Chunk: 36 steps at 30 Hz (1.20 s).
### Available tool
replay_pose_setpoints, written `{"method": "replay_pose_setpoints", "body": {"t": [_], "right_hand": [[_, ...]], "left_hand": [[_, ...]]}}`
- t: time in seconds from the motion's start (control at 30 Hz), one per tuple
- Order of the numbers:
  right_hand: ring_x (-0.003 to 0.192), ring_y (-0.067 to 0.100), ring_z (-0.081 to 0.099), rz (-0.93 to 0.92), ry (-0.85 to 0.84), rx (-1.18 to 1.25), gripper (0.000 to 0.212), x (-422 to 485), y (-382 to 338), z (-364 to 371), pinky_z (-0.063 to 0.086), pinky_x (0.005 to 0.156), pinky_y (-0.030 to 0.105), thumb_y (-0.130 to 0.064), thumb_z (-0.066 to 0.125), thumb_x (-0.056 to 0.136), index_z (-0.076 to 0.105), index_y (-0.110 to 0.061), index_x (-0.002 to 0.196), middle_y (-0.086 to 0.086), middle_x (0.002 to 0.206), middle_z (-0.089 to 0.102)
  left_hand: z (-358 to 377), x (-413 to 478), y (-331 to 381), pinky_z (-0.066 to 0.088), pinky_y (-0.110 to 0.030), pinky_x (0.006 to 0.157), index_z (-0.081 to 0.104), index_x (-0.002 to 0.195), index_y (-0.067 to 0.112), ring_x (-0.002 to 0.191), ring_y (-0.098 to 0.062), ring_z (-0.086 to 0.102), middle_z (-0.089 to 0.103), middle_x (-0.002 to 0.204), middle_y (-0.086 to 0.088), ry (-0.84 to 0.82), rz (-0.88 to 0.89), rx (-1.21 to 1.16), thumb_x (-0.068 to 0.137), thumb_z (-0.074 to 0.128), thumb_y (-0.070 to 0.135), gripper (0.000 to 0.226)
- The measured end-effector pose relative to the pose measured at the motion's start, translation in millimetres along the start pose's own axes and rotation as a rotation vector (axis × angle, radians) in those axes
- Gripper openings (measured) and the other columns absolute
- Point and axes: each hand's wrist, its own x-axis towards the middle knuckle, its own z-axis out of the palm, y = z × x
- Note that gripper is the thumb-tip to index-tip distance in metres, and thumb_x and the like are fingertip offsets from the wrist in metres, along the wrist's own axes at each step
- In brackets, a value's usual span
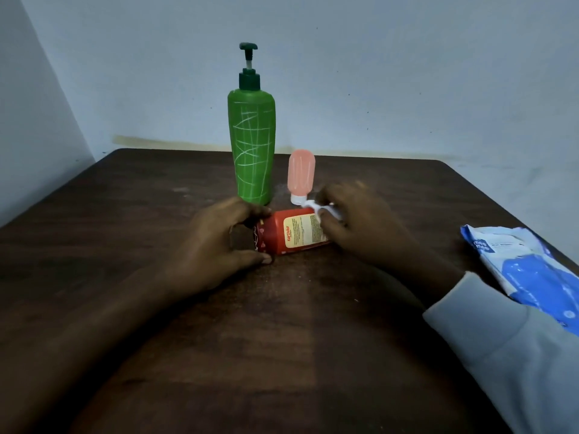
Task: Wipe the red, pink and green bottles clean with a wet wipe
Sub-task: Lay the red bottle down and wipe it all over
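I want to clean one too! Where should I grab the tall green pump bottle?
Probably round the middle of the tall green plastic pump bottle, coming from its left. It stands upright and its body slims downward; the thin pump looks flimsy, and the small pink upside-down bottle crowds its right.

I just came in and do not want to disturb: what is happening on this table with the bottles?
A person is cleaning the red bottle, which lies on its side on the dark table. The left hand grips one end of it, and the right hand holds a white wet wipe against its labelled side. The green bottle, marked with white lines, and the small pink bottle stand upright just behind, neither in a hand. A blue wipes pack lies at the right edge.
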Motion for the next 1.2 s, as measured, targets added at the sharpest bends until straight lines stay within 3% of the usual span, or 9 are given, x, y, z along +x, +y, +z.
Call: {"method": "replay_pose_setpoints", "body": {"t": [0.07, 0.13, 0.23, 0.33, 0.6, 0.73, 0.83, 1.03, 1.2], "right_hand": [[0.092, 0.013, 0.053, 0.039, 0.048, -0.011, 0.012, -2.6, 9.6, -4.4, 0.035, 0.068, 0.023, -0.027, 0.056, 0.095, 0.061, -0.02, 0.103, -0.005, 0.098, 0.061], [0.097, 0.01, 0.051, 0.04, 0.028, -0.007, 0.015, -3.0, 4.1, -1.7, 0.039, 0.076, 0.026, -0.028, 0.056, 0.096, 0.06, -0.022, 0.108, -0.009, 0.102, 0.058], [0.107, 0.008, 0.046, -0.103, 0.028, -0.003, 0.024, -3.0, -21.1, 11.7, 0.037, 0.085, 0.025, -0.029, 0.053, 0.098, 0.058, -0.024, 0.121, -0.007, 0.118, 0.058], [0.102, 0.014, 0.048, -0.229, 0.05, -0.018, 0.023, -3.1, -35.2, 17.2, 0.037, 0.084, 0.028, -0.022, 0.055, 0.097, 0.062, -0.021, 0.118, -0.002, 0.116, 0.06], [0.095, 0.012, 0.05, 0.054, 0.043, -0.067, 0.018, -2.8, 4.9, -3.7, 0.04, 0.076, 0.028, -0.024, 0.054, 0.096, 0.064, -0.018, 0.11, 0.001, 0.108, 0.066], [0.103, 0.014, 0.053, -0.102, 0.029, -0.059, 0.025, -3.7, -18.8, 7.9, 0.045, 0.086, 0.029, -0.024, 0.054, 0.097, 0.064, -0.018, 0.119, 0.001, 0.116, 0.065], [0.1, 0.016, 0.054, -0.234, 0.034, -0.024, 0.02, -2.5, -33.0, 15.4, 0.042, 0.086, 0.029, -0.019, 0.056, 0.096, 0.068, -0.017, 0.112, -0.001, 0.111, 0.065], [0.099, 0.017, 0.056, -0.021, 0.035, -0.078, 0.026, 0.1, 3.7, 0.6, 0.038, 0.076, 0.026, -0.022, 0.055, 0.098, 0.068, -0.016, 0.119, 0.002, 0.116, 0.068], [0.108, 0.015, 0.053, -0.072, 0.0, -0.047, 0.029, -2.7, -11.9, 5.5, 0.038, 0.08, 0.024, -0.024, 0.056, 0.099, 0.066, -0.017, 0.125, 0.003, 0.121, 0.064]], "left_hand": [[-0.2, 0.5, 0.3, 0.054, -0.021, 0.089, 0.065, 0.129, 0.022, 0.105, -0.003, 0.062, 0.063, 0.117, 0.012, -0.001, 0.015, -0.005, 0.068, 0.093, 0.025, 0.067], [-0.6, 0.9, 0.9, 0.052, -0.018, 0.089, 0.066, 0.129, 0.022, 0.106, -0.002, 0.062, 0.063, 0.118, 0.011, 0.001, 0.014, 0.0, 0.068, 0.093, 0.025, 0.066], [-1.4, 1.0, 1.1, 0.055, -0.022, 0.089, 0.067, 0.128, 0.02, 0.105, -0.004, 0.063, 0.066, 0.118, 0.007, 0.007, 0.015, 0.019, 0.068, 0.094, 0.027, 0.066], [-1.3, 0.2, -0.4, 0.058, -0.028, 0.086, 0.068, 0.126, 0.019, 0.101, -0.005, 0.063, 0.067, 0.114, 0.007, 0.009, 0.04, 0.035, 0.066, 0.093, 0.033, 0.066], [-3.3, 0.1, 2.9, 0.054, -0.022, 0.092, 0.066, 0.131, 0.024, 0.107, 0.0, 0.061, 0.065, 0.119, 0.012, 0.007, 0.009, -0.015, 0.069, 0.093, 0.033, 0.069], [-2.8, 0.3, 2.5, 0.058, -0.031, 0.091, 0.066, 0.133, 0.022, 0.107, -0.004, 0.063, 0.067, 0.12, 0.008, 0.003, 0.012, -0.012, 0.07, 0.092, 0.033, 0.07], [-1.7, -0.6, 0.9, 0.059, -0.033, 0.089, 0.066, 0.132, 0.018, 0.104, -0.006, 0.065, 0.068, 0.118, 0.006, 0.008, 0.024, -0.001, 0.069, 0.093, 0.036, 0.07], [-2.1, -0.2, 0.9, 0.055, -0.02, 0.09, 0.065, 0.133, 0.024, 0.107, -0.001, 0.063, 0.064, 0.121, 0.014, -0.004, -0.006, -0.034, 0.07, 0.091, 0.039, 0.069], [-0.5, 0.1, -1.8, 0.055, -0.017, 0.088, 0.065, 0.134, 0.024, 0.106, 0.002, 0.062, 0.065, 0.122, 0.014, -0.024, -0.032, -0.049, 0.07, 0.09, 0.046, 0.071]]}}
